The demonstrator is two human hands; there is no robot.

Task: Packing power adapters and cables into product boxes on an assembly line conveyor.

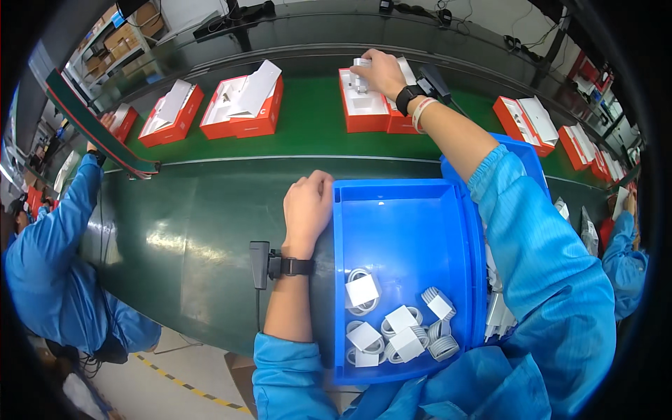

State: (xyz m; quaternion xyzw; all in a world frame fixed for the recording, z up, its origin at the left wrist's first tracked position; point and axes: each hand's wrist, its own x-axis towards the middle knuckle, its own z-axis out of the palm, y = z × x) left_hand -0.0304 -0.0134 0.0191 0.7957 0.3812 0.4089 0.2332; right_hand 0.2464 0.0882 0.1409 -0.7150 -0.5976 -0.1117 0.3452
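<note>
Right hand (378, 73) pinches a small white piece (360, 82) at its fingertips, over the open red box (365, 124) beneath; I cannot tell whether it is seated. I would keep the piece square to the box, press gently, and keep fingers off the walls. Left hand (308, 203) curls just beside the blue bin (399, 227) on its right; I cannot tell its grip.

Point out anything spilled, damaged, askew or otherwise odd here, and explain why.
Nothing looks spilled or damaged. Mildly untidy: the white cable coils lie jumbled toward the near end of the blue bin by the left hand, facing different ways, some overlapping.
</note>
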